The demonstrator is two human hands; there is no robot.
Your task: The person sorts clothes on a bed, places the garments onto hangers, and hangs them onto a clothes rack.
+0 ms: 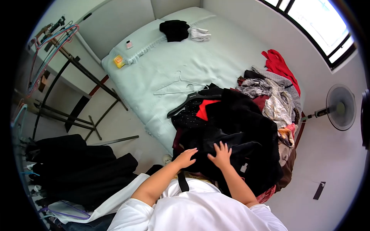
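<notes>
Both my hands are at the near side of a large heap of black clothes [246, 115] on the bed. My left hand [186, 158] rests at the heap's near left edge, fingers stretched out. To its right, my right hand [221, 156] lies with fingers spread on a black garment [231, 140] with a slightly shiny surface. Neither hand grips anything that I can see. Beyond them, a black hanger [192, 99] lies on a dotted black garment [189, 118], beside a bright red patch of cloth [207, 109].
Patterned clothes [277, 102] and a red garment [280, 67] lie along the bed's right side. Pale wire hangers [179, 88] rest on the bed sheet [142, 84]. A clothes rack [83, 69] stands left, dark clothes [88, 169] hang near left, and a fan [341, 107] stands right.
</notes>
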